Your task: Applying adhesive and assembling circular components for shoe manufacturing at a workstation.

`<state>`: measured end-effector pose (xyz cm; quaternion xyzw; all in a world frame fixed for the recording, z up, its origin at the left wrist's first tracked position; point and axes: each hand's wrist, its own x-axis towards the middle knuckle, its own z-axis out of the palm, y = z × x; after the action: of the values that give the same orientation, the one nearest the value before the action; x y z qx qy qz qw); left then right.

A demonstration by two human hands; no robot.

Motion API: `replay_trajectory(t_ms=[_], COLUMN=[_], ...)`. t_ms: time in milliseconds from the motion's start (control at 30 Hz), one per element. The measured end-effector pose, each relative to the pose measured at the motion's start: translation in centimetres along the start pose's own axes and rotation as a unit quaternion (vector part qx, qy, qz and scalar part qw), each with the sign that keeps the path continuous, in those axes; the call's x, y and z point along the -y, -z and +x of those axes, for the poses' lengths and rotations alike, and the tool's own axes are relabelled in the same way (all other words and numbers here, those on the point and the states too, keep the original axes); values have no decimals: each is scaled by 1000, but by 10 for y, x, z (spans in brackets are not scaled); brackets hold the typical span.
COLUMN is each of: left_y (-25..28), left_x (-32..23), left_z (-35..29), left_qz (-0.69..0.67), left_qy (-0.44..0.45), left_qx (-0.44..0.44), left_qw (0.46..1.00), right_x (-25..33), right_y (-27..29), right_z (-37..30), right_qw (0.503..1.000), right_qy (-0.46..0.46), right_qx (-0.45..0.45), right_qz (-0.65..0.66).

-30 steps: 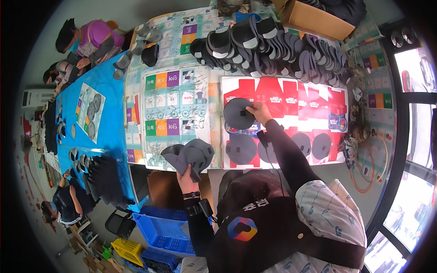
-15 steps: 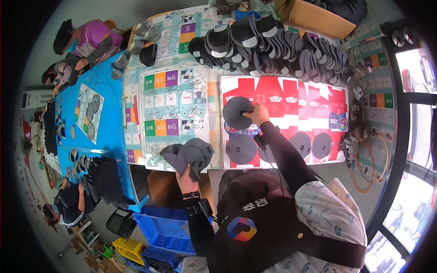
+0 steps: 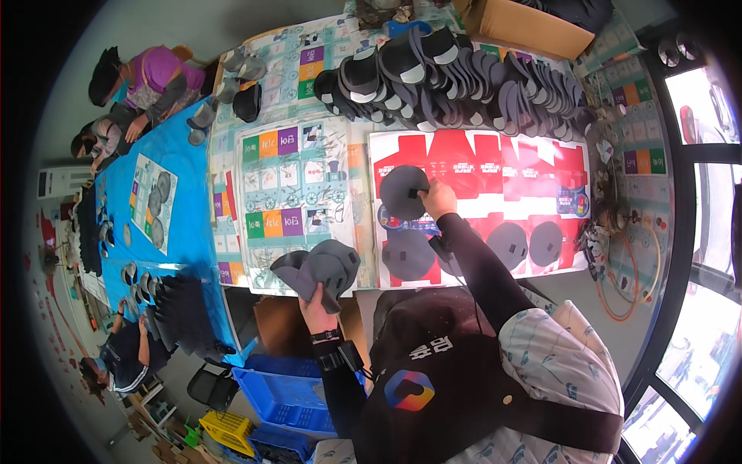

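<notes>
Behind the cap [image 3: 433, 371], lower edge of the red sheet [image 3: 495, 178] and part of one grey disc [image 3: 408, 255] hidden. Far pile of grey pieces [image 3: 479, 73] too crowded to count. Cardboard box [image 3: 525, 27] cut off at top.

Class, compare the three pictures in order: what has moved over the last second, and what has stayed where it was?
The right hand keeps its grip on one round grey pad, and the two have lifted slightly, up and left across the red sheet. The left hand holds its bundle of grey pads just as before. The three pads lying flat and the big stack behind have not moved.
</notes>
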<state>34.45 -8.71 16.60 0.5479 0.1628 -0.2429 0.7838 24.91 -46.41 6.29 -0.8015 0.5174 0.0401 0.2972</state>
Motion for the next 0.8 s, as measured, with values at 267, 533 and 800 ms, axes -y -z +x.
replay_trajectory(t_ms=[267, 533, 800], left_y=[-1, -9, -4], left_x=[7, 7, 8], left_z=[0, -7, -12], left_qz=[2, -7, -5], left_qy=[8, 11, -9], left_qx=[6, 1, 6], left_qw=[1000, 1000, 1000], right_x=[-14, -15, 3], right_y=[7, 13, 2], right_z=[2, 0, -10], right_qw=[907, 936, 996], right_qy=[-38, 24, 31], right_qx=[147, 144, -57], right_qz=[393, 321, 57])
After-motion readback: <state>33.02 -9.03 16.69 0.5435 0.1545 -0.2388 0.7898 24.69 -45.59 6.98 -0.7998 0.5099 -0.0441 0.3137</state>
